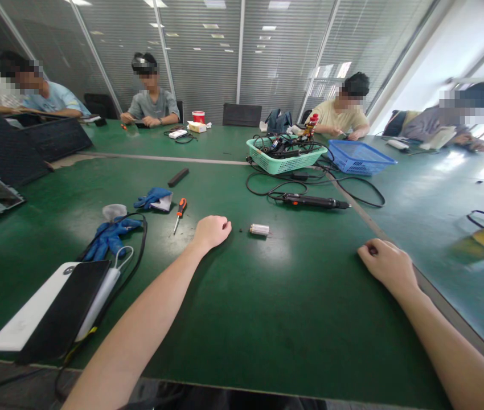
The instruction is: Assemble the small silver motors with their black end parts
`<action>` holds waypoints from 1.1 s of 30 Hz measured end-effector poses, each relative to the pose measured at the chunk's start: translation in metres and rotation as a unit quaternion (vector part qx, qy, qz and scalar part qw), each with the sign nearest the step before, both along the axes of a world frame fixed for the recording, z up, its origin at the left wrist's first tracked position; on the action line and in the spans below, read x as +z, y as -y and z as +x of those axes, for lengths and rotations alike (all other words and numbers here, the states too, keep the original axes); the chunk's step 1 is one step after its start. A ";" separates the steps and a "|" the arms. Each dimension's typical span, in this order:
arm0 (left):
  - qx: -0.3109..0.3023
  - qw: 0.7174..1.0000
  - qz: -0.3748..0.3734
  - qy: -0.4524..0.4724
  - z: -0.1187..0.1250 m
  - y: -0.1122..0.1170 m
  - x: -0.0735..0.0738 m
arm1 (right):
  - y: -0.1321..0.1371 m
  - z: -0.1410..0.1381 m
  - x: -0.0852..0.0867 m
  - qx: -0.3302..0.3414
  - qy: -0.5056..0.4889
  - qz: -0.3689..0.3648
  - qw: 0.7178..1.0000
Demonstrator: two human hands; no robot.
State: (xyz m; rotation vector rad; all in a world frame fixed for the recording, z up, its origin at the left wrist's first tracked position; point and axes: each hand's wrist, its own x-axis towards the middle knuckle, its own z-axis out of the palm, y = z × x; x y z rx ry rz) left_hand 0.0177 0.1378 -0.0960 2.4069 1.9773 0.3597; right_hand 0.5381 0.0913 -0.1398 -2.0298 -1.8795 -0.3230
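Observation:
My left hand (pixel 213 232) rests on the green table (pixel 293 324) as a loose fist, with no object showing in it. A small silvery cylinder (pixel 259 230), perhaps a motor or battery, lies to its right, apart from the fingers. Beside the cylinder is a tiny dark piece (pixel 241 230). Left of my left hand lies an orange-and-black screwdriver (pixel 181 209), its tip towards me. My right hand (pixel 388 263) lies farther right, fingers curled in; a dark hollow shows between thumb and forefinger, and nothing held can be seen.
A black electric screwdriver (pixel 310 201) with a cable lies ahead, below a green basket (pixel 274 165) of cables and a blue basket (pixel 359 158). Blue gloves (pixel 111 236), a dark bar (pixel 178 177) and a white-and-black slab (pixel 49 307) lie left. Several people sit around the table.

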 end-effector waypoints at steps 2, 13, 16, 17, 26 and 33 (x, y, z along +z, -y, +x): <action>-0.001 1.000 0.004 0.000 0.000 0.000 -0.001 | 0.000 0.000 0.000 -0.005 0.003 -0.002 1.000; -0.002 1.000 0.006 0.003 -0.001 -0.001 -0.002 | -0.003 0.004 -0.004 -0.016 0.006 0.004 1.000; -0.001 1.000 0.008 0.008 -0.002 -0.001 -0.003 | -0.002 0.003 -0.004 -0.017 0.005 0.005 1.000; -0.002 1.000 0.007 0.009 -0.002 -0.001 -0.004 | -0.002 0.003 -0.004 -0.021 0.006 0.006 1.000; -0.002 1.000 0.003 0.005 -0.001 -0.001 -0.003 | 0.000 0.000 -0.002 -0.055 0.015 -0.003 0.998; -0.006 1.000 0.011 0.008 -0.001 0.000 -0.003 | 0.003 0.000 0.002 0.012 0.002 0.010 1.000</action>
